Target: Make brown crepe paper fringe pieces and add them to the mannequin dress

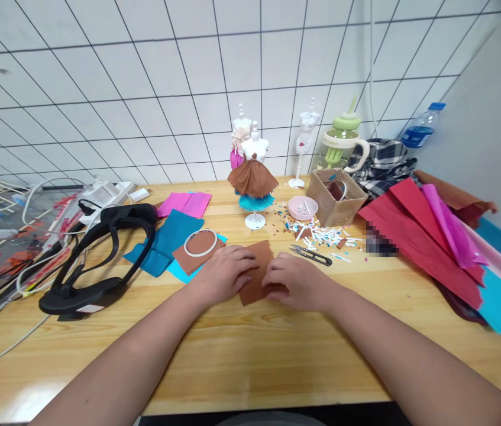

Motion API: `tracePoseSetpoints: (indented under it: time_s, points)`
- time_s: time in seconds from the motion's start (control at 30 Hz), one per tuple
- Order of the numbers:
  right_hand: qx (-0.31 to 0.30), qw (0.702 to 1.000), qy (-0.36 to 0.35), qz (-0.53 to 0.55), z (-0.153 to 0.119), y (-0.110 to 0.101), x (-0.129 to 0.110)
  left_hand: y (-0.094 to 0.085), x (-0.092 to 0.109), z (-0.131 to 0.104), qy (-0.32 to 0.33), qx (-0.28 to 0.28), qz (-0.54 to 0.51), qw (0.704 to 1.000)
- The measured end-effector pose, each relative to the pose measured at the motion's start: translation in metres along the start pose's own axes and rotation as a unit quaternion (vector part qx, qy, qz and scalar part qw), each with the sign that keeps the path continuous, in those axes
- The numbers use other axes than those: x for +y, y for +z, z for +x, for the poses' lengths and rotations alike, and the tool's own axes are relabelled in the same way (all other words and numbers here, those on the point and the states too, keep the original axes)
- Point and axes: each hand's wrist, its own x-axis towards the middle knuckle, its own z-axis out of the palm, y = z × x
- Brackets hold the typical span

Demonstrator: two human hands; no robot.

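A piece of brown crepe paper (pixel 257 275) with a zigzag-cut top edge lies on the table between my hands. My left hand (pixel 223 273) grips its left side, fingers bent over the sheet. At the right edge, my right hand (pixel 298 280) has its fingers curled and closed on the same paper. Left of my left hand, a white ring (pixel 200 230) rests on a stack of brown paper squares (pixel 181 254). Small thread snips (pixel 314 255) lie just beyond my right hand. Behind the paper stands a white mini dress form (pixel 255 148) wearing a brown and blue paper skirt (pixel 254 180).
Paper scraps (pixel 321 234) surround a pink bowl (pixel 295 207) and a cardboard box (pixel 339 210). A green-lidded jug (pixel 343 139) stands behind. Red paper sheets (pixel 423 236) pile at right. At left lie a black headset (pixel 94 293), cables, and teal paper (pixel 165 234).
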Motion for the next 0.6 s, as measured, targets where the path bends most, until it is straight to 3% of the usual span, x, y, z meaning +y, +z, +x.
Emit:
tracePoseSetpoints:
  time_s: [0.17,0.37,0.6]
  points:
    - [-0.031,0.998,0.021,-0.047,0.005,0.012,-0.003,0.001,0.001,0.003,-0.075,0.082,0.032,0.993]
    - [-0.003,0.997,0.039,-0.072,0.005,0.009,0.0,0.002,0.016,0.0,-0.052,0.004,-0.005,0.999]
    - [-0.028,0.989,0.083,-0.121,0.006,0.013,0.0,0.008,0.02,0.001,-0.033,-0.022,-0.001,0.999]
